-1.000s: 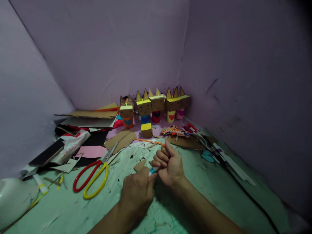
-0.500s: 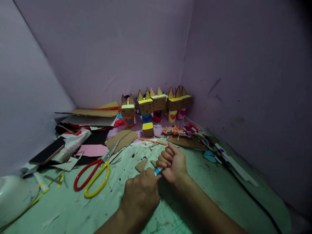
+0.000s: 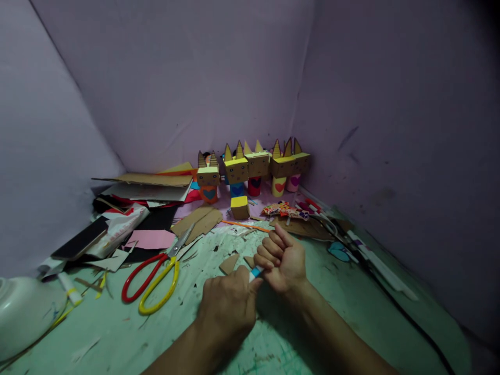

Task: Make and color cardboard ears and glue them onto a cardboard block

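Both of my hands are closed around a slim white-and-blue marker [image 3: 257, 272] low over the middle of the table. My left hand [image 3: 228, 299] wraps its white end, knuckles up. Curled fingers of my right hand [image 3: 285, 260] cover the blue end, so only a short stretch shows between the fists. Just beyond the hands lie two small cut cardboard pieces [image 3: 229, 264], one partly hidden by my right hand. To the left rest large scissors [image 3: 171, 263] with one red and one yellow handle, blades apart.
Several box-headed cardboard figures [image 3: 236, 169] with pointed ears stand at the back, near a small yellow-topped box [image 3: 239, 208]. Paper and cardboard scraps [image 3: 152, 239] pile up at left beside a white rounded container [image 3: 29, 315]. A black cable [image 3: 394, 302] runs along the right.
The view has shifted slightly. My fists have drawn a little apart, and slightly more of the marker shows between them.
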`<state>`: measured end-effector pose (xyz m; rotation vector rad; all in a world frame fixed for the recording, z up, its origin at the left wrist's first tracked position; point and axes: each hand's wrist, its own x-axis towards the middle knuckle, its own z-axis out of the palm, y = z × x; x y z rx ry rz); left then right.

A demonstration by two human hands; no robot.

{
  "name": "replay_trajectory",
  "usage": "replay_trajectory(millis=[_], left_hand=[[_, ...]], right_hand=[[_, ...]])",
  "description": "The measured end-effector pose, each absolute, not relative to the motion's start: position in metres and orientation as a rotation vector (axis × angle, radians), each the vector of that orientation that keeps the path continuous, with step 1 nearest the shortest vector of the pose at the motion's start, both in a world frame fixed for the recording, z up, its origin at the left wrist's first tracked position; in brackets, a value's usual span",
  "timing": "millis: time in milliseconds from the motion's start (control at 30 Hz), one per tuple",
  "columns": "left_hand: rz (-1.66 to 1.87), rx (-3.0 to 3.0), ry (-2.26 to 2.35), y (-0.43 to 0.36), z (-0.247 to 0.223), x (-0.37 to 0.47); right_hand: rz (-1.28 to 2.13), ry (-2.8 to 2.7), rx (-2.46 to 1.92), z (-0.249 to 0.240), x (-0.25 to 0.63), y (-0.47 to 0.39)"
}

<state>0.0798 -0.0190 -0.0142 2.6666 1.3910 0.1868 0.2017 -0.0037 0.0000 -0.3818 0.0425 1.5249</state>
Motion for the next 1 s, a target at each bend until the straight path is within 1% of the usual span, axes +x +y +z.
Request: replay_trajectory(millis=[200,233,333,433,500,600,700,800,900,1000], left_hand=[[0.138,2.62,1.443,-0.021,-0.015,0.078],[0.134,2.597,1.427,-0.021,-0.015,0.075],[0.235,2.547,1.453,-0.014,-0.013,0.063],[0.37,2.53,1.755,0.002,-0.008,0.052],[0.361,2.522,1.958,0.014,-0.004,0.047],[0.352,2.54,2.041,0.028,-0.002,0.041],[0.646,2.558,1.921,0.03,-0.004,0.038],[0.948,2.441,1.669,0.023,-0.008,0.041],[1.046,2.396,1.51,0.013,-0.013,0.047],[1.034,2.409,1.4,0.005,-0.017,0.053]], right_hand=[[1.481,-0.007,-0.472,0.0,0.217,-0.001],[1.412,-0.059,-0.483,0.0,0.227,0.0],[1.062,-0.249,-0.544,0.002,0.255,0.002],[0.996,-0.304,-0.606,0.002,0.267,0.006],[0.805,-0.506,-0.813,-0.001,0.263,0.007],[0.379,-1.114,-1.347,-0.007,0.254,0.004],[0.206,-1.627,-1.755,-0.009,0.248,-0.002],[0.179,-1.912,-1.951,-0.007,0.242,-0.007],[0.198,-2.08,-1.982,-0.004,0.236,-0.008],[0.233,-2.14,-1.992,-0.005,0.231,-0.008]])
